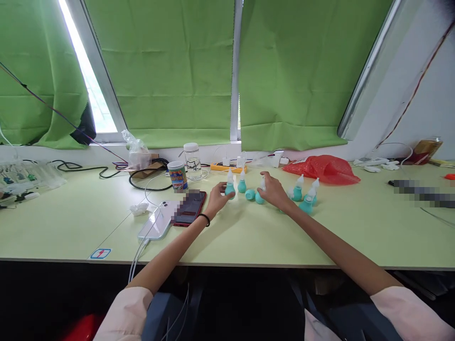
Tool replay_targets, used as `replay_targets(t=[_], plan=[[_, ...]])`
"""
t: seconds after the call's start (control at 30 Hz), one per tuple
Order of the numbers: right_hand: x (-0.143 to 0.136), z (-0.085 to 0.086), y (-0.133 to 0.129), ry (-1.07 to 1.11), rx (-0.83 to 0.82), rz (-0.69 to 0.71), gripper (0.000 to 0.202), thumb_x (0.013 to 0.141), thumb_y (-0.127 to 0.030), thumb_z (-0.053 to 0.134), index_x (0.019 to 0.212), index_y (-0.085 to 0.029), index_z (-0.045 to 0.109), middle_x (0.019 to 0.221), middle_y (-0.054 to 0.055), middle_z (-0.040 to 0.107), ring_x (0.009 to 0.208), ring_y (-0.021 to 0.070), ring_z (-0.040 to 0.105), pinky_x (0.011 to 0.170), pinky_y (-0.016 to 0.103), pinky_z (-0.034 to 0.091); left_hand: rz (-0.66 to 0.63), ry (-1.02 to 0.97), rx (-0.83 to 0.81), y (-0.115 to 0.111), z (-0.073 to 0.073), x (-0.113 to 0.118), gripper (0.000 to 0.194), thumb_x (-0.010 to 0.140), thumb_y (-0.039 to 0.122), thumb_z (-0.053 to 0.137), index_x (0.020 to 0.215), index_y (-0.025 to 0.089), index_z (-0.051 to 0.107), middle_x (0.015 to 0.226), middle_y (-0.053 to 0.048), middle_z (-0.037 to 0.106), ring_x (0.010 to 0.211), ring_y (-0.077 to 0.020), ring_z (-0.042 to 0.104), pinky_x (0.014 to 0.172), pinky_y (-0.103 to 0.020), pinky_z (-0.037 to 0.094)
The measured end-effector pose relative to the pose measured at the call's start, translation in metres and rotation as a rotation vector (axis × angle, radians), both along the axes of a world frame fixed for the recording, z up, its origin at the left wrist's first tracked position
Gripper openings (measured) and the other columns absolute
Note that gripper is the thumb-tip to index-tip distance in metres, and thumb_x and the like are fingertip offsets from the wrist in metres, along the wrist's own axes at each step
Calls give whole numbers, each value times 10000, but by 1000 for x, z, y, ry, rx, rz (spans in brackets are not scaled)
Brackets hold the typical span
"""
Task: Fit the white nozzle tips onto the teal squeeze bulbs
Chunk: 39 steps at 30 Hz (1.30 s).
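Teal bulb nasal aspirators with clear pointed tips stand in a loose row on the table. My left hand [216,200], with a black band at its wrist, is closed around the bulb of one upright nasal aspirator [230,189]. Just behind it another aspirator [242,182] stands upright. A teal bulb [250,194] lies on its side between my hands, showing no tip. My right hand [274,190] has its fingers closed at the clear tip of a further aspirator [260,197], partly hidden by the fingers. Several more aspirators [297,189] stand beside my right forearm.
Left of my left hand lie a dark-screened phone [192,208] and a pale phone [159,220] with white cables. Behind them stand a printed can [177,175] and a clear jar [192,163]. A red plastic bag [322,170] lies at the back right.
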State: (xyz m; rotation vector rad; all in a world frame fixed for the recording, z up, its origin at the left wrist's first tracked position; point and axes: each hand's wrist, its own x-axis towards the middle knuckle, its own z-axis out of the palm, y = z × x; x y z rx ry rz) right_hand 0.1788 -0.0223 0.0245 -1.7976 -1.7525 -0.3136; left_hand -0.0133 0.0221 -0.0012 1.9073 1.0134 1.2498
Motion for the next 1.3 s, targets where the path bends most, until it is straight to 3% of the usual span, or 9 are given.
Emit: replay_targets(t=[0.1, 0.2, 0.3, 0.5, 0.67, 0.83, 0.97, 1.13, 1.3], plan=[[-11, 6, -10, -30, 156, 25, 405, 689, -263, 485, 1074, -152, 428, 997, 112, 546, 867, 234, 511, 654, 302, 399, -56, -38, -3, 0, -6, 9, 337, 582, 258, 628, 889, 144, 546, 818, -56, 602, 743, -139, 551, 637, -240, 437], [-17, 14, -14, 19, 237, 142, 373, 704, -322, 482, 1035, -152, 465, 934, 84, 573, 762, 190, 535, 642, 287, 411, -71, 14, -100, -4, -11, 18, 381, 570, 269, 642, 909, 135, 530, 788, -59, 602, 659, -128, 554, 580, -237, 445], [-12, 26, -9, 58, 207, 193, 311, 713, -330, 476, 960, -144, 511, 860, 68, 598, 649, 156, 537, 646, 284, 413, -37, 197, -54, -5, -13, 24, 354, 538, 235, 655, 854, 137, 529, 773, -51, 591, 634, -130, 542, 560, -237, 437], [-4, 40, 8, -270, -20, 242, 245, 700, -240, 485, 916, -149, 561, 909, 90, 606, 868, 218, 504, 720, 315, 374, 40, 396, 81, -2, -12, 30, 368, 581, 228, 612, 917, 147, 487, 789, -44, 584, 707, -151, 541, 615, -249, 425], [-28, 32, 17, -641, -205, 161, 187, 613, -131, 543, 790, -135, 603, 794, 134, 615, 868, 290, 486, 748, 452, 288, 46, 460, 174, -3, -13, 29, 432, 598, 257, 590, 985, 139, 438, 757, -48, 583, 695, -168, 543, 592, -258, 418], [-40, 27, 25, -684, -308, 155, 163, 587, -139, 563, 743, -131, 609, 732, 121, 613, 787, 263, 515, 732, 466, 263, -23, 435, 132, -2, -9, 22, 491, 600, 262, 584, 1048, 134, 431, 815, -60, 600, 717, -150, 553, 632, -247, 432], [-34, 14, 26, -694, -321, 193, 187, 623, -200, 552, 793, -147, 608, 753, 117, 611, 840, 273, 500, 766, 469, 241, -44, 430, 99, 5, 6, 8, 616, 574, 225, 592, 1148, 122, 397, 898, -81, 605, 717, -136, 561, 660, -241, 441], [-24, -9, 26, -736, -265, 236, 156, 674, -197, 524, 800, -170, 613, 784, 120, 607, 875, 281, 470, 798, 458, 227, -46, 583, 152, 10, 29, -24, 345, 666, 238, 482, 989, 140, 552, 805, -53, 629, 689, -133, 563, 664, -235, 426], [-23, -8, 24, -748, -153, 207, 224, 682, -93, 470, 849, -162, 603, 794, 137, 588, 917, 290, 422, 810, 467, 186, -27, 941, 205, -1, 31, -42, 261, 621, 282, 545, 841, 162, 617, 738, -47, 614, 719, -177, 551, 679, -252, 393]])
